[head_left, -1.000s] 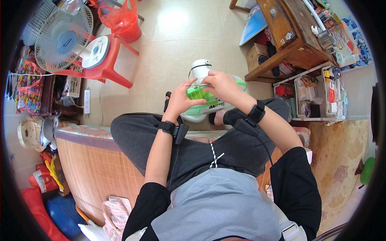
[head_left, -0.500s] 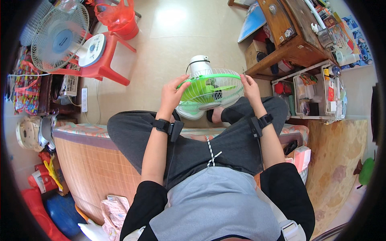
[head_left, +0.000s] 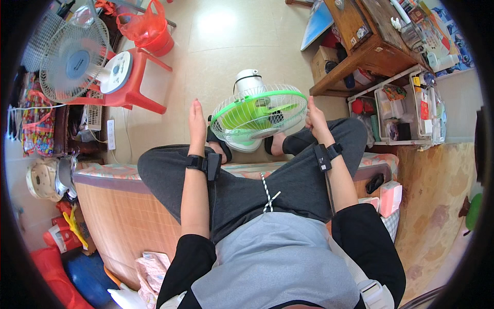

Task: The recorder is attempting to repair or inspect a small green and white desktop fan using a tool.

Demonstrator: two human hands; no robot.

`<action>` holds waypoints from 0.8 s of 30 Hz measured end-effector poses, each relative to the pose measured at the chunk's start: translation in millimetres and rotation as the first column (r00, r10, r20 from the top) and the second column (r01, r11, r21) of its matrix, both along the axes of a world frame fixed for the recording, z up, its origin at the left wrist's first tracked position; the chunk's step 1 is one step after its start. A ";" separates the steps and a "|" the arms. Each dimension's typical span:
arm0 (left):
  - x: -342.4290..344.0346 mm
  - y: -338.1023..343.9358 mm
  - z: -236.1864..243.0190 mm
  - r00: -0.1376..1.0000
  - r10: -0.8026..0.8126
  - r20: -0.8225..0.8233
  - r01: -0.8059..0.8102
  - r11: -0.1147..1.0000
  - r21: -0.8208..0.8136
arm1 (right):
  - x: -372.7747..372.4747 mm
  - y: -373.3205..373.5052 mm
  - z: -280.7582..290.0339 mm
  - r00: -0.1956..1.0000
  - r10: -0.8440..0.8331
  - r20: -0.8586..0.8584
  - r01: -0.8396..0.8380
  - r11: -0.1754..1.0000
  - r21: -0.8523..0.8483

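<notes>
A small electric fan [head_left: 249, 81] with a white body and base stands on the floor between my feet. Its round wire guard [head_left: 288, 91] has a bright green rim, with light green blades behind it. Just left of the guard, my left hand [head_left: 196, 119] is held up with its fingers stretched out, apart from the rim and holding nothing. At the guard's right edge, my right hand [head_left: 317, 117] has its fingers bent against the rim; the exact grip is partly hidden.
To the left, a white fan [head_left: 77, 64] stands on a red plastic stool [head_left: 146, 85], near a red bucket [head_left: 159, 45] and a power strip [head_left: 111, 135]. Wooden furniture [head_left: 378, 51] and a white rack [head_left: 401, 141] stand on the right. I sit on a mat-covered bed [head_left: 118, 216].
My left hand has let go of the guard's left rim and moved away to the left, fingers straightened. The guard has shifted slightly left and tilted, and my right hand stays at its right edge.
</notes>
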State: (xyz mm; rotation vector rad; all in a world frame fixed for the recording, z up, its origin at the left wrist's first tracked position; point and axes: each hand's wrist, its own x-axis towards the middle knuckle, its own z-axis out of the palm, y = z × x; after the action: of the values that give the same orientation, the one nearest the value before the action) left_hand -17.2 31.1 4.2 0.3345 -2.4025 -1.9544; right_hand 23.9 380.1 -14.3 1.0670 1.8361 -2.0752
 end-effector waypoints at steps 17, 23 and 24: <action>14.0 -3.2 -10.7 0.732 -0.455 0.508 0.157 0.837 0.523 | 7.7 10.2 9.8 0.973 0.070 0.220 0.057 0.853 -0.519; 18.2 -2.6 -3.8 0.865 -0.331 0.378 0.182 0.907 0.379 | 16.2 9.9 19.6 0.991 -0.029 0.134 0.101 0.819 -0.564; 15.9 -2.2 -1.0 0.887 -0.342 0.310 0.211 0.897 0.388 | 14.5 9.6 22.7 0.995 -0.053 0.089 0.094 0.818 -0.567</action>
State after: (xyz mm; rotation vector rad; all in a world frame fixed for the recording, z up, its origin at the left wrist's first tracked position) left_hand -1.2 28.8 3.2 0.4176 -2.4157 -2.6783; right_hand 38.5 389.7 8.4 1.0244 1.0213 -2.3654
